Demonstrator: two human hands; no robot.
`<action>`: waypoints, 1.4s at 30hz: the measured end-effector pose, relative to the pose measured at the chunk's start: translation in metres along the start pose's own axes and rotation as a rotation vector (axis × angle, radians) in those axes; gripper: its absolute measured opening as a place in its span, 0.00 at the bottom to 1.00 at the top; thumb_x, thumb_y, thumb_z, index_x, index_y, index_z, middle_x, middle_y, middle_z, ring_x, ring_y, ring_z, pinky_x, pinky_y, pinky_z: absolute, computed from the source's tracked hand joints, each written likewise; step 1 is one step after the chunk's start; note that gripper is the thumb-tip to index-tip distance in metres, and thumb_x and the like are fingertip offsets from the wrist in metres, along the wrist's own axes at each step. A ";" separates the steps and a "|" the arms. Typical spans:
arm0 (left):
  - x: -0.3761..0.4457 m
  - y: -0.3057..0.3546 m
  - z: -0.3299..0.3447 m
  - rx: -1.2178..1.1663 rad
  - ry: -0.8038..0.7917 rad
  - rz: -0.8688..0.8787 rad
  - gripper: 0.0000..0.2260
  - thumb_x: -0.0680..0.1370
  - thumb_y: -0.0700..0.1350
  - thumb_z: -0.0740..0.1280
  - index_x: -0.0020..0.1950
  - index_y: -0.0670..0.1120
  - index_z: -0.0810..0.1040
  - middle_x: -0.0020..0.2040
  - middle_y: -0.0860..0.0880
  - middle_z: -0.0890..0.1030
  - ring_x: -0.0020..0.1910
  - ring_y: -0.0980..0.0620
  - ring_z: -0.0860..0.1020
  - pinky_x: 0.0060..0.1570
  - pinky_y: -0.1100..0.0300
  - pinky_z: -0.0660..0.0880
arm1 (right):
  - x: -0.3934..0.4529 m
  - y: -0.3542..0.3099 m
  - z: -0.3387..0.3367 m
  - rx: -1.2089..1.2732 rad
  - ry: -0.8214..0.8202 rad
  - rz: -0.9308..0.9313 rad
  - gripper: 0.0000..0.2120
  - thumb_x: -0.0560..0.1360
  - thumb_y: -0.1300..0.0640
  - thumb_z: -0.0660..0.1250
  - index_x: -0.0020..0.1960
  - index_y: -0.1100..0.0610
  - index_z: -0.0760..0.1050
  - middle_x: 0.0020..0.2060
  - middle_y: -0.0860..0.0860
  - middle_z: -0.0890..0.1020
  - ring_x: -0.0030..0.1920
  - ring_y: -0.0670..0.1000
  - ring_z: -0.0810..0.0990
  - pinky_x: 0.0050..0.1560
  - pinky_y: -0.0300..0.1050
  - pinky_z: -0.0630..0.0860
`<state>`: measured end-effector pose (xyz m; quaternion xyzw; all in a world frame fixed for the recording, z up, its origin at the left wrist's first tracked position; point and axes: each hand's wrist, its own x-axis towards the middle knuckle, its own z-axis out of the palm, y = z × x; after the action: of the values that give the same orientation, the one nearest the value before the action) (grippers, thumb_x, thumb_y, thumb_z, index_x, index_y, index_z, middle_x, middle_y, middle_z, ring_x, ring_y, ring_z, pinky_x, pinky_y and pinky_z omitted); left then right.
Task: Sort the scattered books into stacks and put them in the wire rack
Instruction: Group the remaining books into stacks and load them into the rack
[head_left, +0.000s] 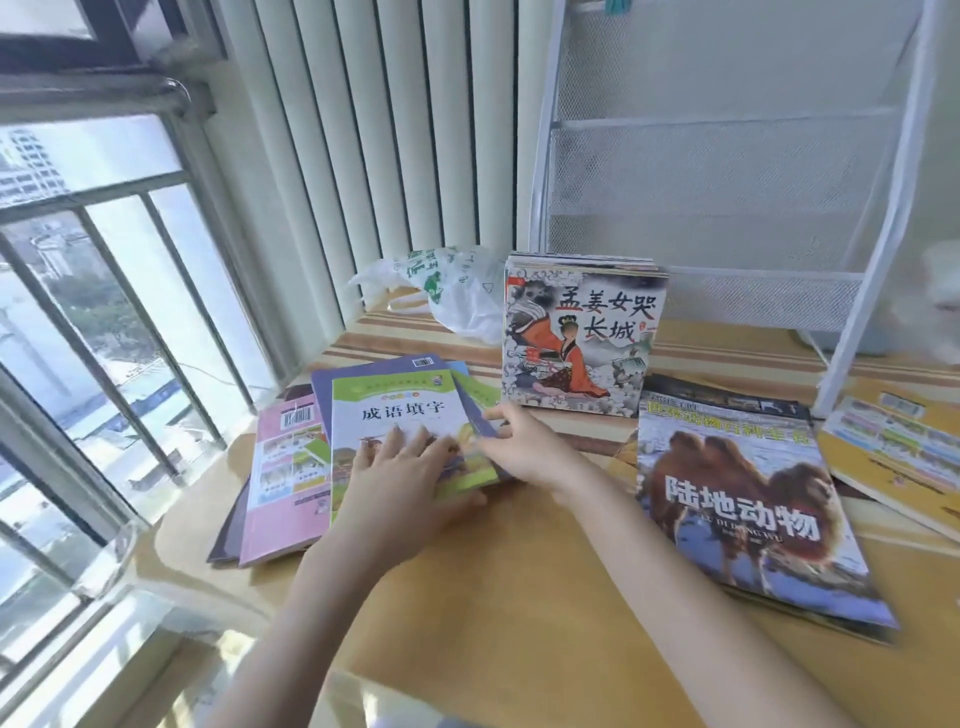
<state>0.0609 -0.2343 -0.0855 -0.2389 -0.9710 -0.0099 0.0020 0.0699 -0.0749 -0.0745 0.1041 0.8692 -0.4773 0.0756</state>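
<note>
Books (400, 421) under both hands, wire rack (727, 156) behind

The left hand (400, 467) is pressing flat on a green-and-white paper book (400, 415); the right hand (524, 447) is holding its edge on the tan worktop (519, 597).

books (395, 431): loose pile left | stacks centre, right | wire rack (727, 156): upright behind

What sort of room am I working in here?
Probably a home, high up: a wooden table by a barred window overlooking buildings, children's books scattered on it, a white wire rack behind.
</note>
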 end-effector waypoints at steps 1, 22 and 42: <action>0.001 0.000 -0.004 0.025 0.084 0.051 0.33 0.71 0.72 0.51 0.68 0.55 0.68 0.63 0.52 0.74 0.64 0.46 0.71 0.62 0.49 0.68 | 0.002 -0.002 0.004 0.035 0.016 -0.007 0.21 0.77 0.48 0.63 0.67 0.51 0.65 0.62 0.51 0.73 0.56 0.51 0.74 0.50 0.45 0.70; 0.015 -0.023 -0.029 -0.605 0.570 -0.174 0.13 0.81 0.52 0.59 0.42 0.45 0.68 0.35 0.43 0.76 0.39 0.39 0.74 0.37 0.50 0.69 | 0.012 -0.007 -0.019 0.735 -0.045 0.018 0.15 0.75 0.68 0.58 0.59 0.63 0.76 0.27 0.49 0.70 0.19 0.43 0.59 0.20 0.32 0.52; -0.010 -0.008 -0.061 -1.008 -0.034 0.301 0.20 0.69 0.54 0.70 0.59 0.66 0.70 0.55 0.70 0.78 0.54 0.75 0.73 0.52 0.76 0.68 | -0.059 -0.084 -0.103 1.616 -0.083 -0.229 0.13 0.80 0.62 0.57 0.45 0.70 0.75 0.26 0.58 0.79 0.24 0.49 0.80 0.24 0.34 0.76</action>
<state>0.0659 -0.2468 -0.0252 -0.3471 -0.8005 -0.4716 -0.1275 0.1028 -0.0382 0.0623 0.0192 0.2585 -0.9650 -0.0401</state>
